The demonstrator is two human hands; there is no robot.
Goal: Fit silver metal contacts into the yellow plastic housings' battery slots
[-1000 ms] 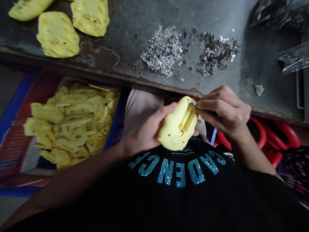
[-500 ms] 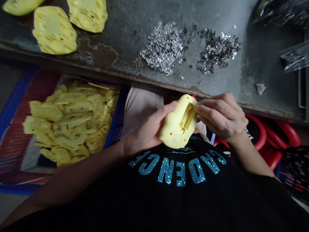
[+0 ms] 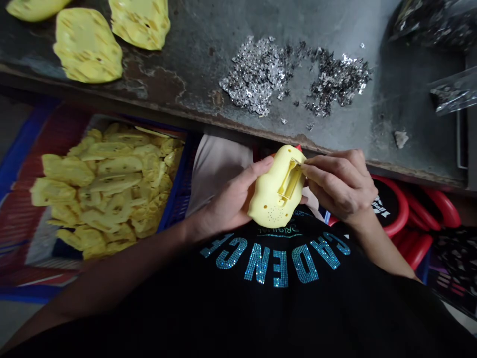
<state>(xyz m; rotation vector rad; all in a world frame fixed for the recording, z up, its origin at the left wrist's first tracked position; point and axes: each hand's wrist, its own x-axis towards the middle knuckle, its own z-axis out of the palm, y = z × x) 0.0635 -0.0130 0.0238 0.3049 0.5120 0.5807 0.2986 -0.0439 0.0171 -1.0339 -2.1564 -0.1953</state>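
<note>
Yellow casing [image 3: 269, 206], silver bits [image 3: 257, 74] (on bench [image 3: 194, 84])

The right hand [image 3: 341, 188] hides whatever its fingertips pinch at the slot of the yellow plastic shell [image 3: 274, 191] — too covered to tell. Yellow shells [image 3: 139, 25] run off the top of the frame at the metal bench's [image 3: 194, 107] far edge, and the silvery bits [image 3: 257, 74] are too small to make out singly.

Silver metal bits [image 3: 257, 74] lie heaped on a steel workbench [image 3: 410, 99]; blue crate [image 3: 178, 201] below.
</note>
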